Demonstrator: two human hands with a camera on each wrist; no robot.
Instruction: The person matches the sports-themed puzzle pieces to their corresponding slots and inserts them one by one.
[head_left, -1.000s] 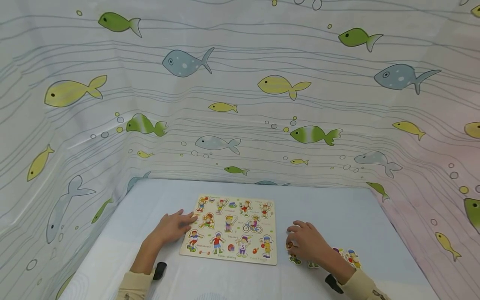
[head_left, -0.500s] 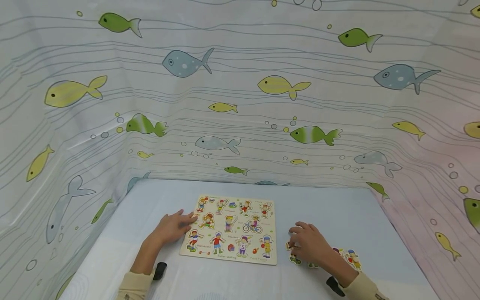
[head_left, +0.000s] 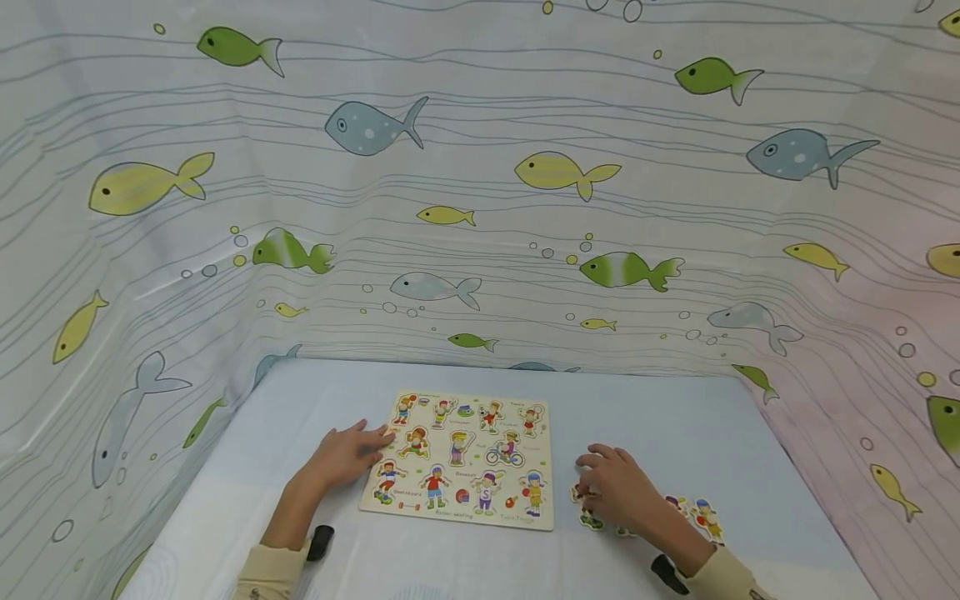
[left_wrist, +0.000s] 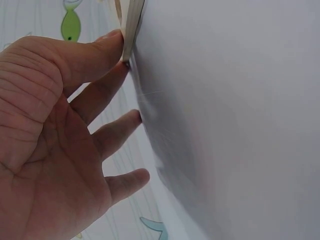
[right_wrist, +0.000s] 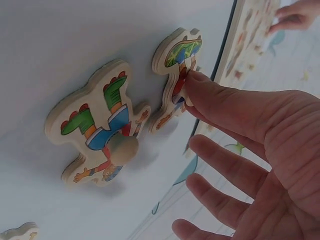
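My left hand [head_left: 345,457] rests at the left edge of a wooden peg puzzle board [head_left: 438,442] printed with sports figures. In the left wrist view, thumb and index fingertips touch the board's edge [left_wrist: 131,27], while the other fingers are spread. To the board's right, my right hand [head_left: 618,490] pinches a skateboarder puzzle piece [right_wrist: 182,52] between thumb and index finger; its other fingers are extended. The fingertips hide the middle of that piece. Beside it lies a roller-skater puzzle piece [right_wrist: 117,107] with a round wooden knob [right_wrist: 123,149].
More figure puzzle pieces [head_left: 707,518] lie right of my right hand, partly behind the forearm. Part of another piece [right_wrist: 20,232] shows in the right wrist view's corner. The pale table [head_left: 322,400] meets a fish-patterned curtain [head_left: 495,242] at the back and sides.
My right hand has shifted very slightly to the right since the earliest frame, staying over the pieces. My left hand and the board look unmoved.
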